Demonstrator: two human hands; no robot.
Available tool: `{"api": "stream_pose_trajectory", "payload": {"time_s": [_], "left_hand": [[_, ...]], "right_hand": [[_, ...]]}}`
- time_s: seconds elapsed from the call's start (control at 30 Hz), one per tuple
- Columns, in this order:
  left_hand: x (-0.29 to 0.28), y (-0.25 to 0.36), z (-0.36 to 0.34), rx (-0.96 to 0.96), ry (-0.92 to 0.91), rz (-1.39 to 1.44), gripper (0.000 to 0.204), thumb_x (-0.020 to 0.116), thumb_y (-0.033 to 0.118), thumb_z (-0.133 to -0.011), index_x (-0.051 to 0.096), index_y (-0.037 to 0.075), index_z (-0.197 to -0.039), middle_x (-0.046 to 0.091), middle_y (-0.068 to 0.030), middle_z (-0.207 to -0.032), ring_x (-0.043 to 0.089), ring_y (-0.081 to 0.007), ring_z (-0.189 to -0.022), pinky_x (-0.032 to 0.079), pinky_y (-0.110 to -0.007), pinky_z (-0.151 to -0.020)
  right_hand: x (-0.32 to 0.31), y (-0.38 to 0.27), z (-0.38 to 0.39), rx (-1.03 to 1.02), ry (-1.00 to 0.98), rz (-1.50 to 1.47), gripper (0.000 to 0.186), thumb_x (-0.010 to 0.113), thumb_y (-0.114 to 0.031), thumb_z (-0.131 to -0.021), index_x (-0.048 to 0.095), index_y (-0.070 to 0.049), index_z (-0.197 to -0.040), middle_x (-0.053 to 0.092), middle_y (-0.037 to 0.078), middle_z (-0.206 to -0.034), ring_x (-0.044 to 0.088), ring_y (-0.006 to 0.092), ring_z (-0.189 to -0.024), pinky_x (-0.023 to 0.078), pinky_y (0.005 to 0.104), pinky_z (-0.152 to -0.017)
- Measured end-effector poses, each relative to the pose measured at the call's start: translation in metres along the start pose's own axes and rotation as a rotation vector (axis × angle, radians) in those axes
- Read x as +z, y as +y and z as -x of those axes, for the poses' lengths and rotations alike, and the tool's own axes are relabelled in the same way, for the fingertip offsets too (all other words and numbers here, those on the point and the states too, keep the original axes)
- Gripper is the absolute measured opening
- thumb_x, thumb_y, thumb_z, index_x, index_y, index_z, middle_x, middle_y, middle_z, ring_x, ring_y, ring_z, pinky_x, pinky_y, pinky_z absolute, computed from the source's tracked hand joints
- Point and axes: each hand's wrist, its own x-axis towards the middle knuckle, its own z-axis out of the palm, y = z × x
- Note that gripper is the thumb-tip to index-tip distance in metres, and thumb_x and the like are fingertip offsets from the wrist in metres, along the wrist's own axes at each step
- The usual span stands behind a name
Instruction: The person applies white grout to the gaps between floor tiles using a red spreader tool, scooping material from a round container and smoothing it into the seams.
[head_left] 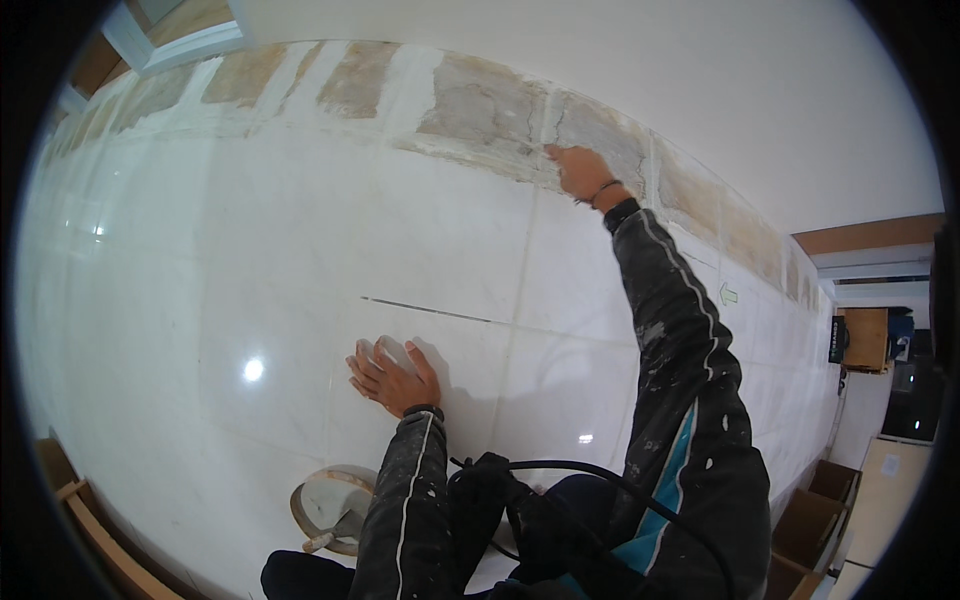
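My left hand (394,380) rests palm-down with spread fingers against the large, glossy white tiles (290,230), holding nothing. Farther up and to the right, my right hand (582,170) reaches to a strip of grey-brown, rough patches (485,100) edged with white filler. Its index finger touches the strip beside a pale vertical joint (550,115); the other fingers are curled, and whatever may be inside them is hidden. By my left forearm stands a round container (298,505) with a putty knife (335,535) in it.
A thin dark line (425,309) crosses the tiles between my hands. A green arrow mark (729,294) is at right. Cardboard boxes (805,520) stand at the lower right. A black cable (600,468) loops before my body. A white frame (190,48) is at upper left.
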Motion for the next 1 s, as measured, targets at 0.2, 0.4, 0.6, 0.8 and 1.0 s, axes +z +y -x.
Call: {"api": "stream_pose_trajectory", "payload": {"time_s": [0.2, 0.4, 0.6, 0.8, 1.0], "left_hand": [[0.005, 0.002, 0.004, 0.003, -0.006, -0.005, 0.045, 0.049, 0.038, -0.090, 0.049, 0.007, -0.122, 0.036, -0.0151, -0.139, 0.023, -0.0363, -0.136, 0.014, -0.054, -0.110], [0.003, -0.002, -0.002, -0.005, 0.025, 0.010, 0.045, 0.048, 0.039, -0.090, 0.049, 0.008, -0.122, 0.037, -0.0148, -0.139, 0.023, -0.0366, -0.136, 0.015, -0.054, -0.110], [0.005, -0.001, 0.002, -0.011, 0.013, -0.015, 0.045, 0.048, 0.039, -0.090, 0.048, 0.008, -0.122, 0.036, -0.0150, -0.139, 0.023, -0.0367, -0.136, 0.014, -0.054, -0.110], [0.001, 0.002, -0.002, -0.021, -0.016, -0.006, 0.045, 0.048, 0.039, -0.090, 0.048, 0.007, -0.122, 0.036, -0.0153, -0.139, 0.021, -0.0367, -0.136, 0.014, -0.054, -0.111], [0.005, 0.003, -0.002, -0.007, 0.014, -0.015, 0.046, 0.049, 0.037, -0.089, 0.048, 0.005, -0.121, 0.038, -0.0186, -0.136, 0.024, -0.0402, -0.135, 0.016, -0.057, -0.109]], "right_hand": [[0.070, -0.047, 0.013, 0.017, 0.119, 0.218, 0.033, 0.058, -0.008, -0.077, 0.059, -0.011, -0.109, 0.065, 0.013, -0.081, 0.064, 0.0337, -0.076, 0.052, 0.0432, -0.067], [0.015, -0.030, 0.027, -0.147, -0.190, 0.083, 0.041, 0.059, -0.009, -0.073, 0.063, -0.015, -0.113, 0.067, 0.013, -0.092, 0.064, 0.0328, -0.085, 0.051, 0.0436, -0.074], [-0.014, -0.004, 0.014, -0.006, -0.157, 0.008, 0.045, 0.057, -0.008, -0.072, 0.065, -0.020, -0.114, 0.067, 0.011, -0.099, 0.062, 0.0308, -0.097, 0.050, 0.0416, -0.080], [-0.007, -0.020, -0.066, -0.151, -0.046, -0.055, 0.039, 0.057, -0.008, -0.073, 0.067, -0.019, -0.110, 0.067, 0.012, -0.096, 0.062, 0.0326, -0.093, 0.050, 0.0430, -0.078], [0.009, 0.004, -0.056, -0.282, -0.157, 0.083, 0.028, 0.057, -0.013, -0.076, 0.069, -0.017, -0.101, 0.067, 0.013, -0.092, 0.063, 0.0343, -0.089, 0.050, 0.0445, -0.079]]}}
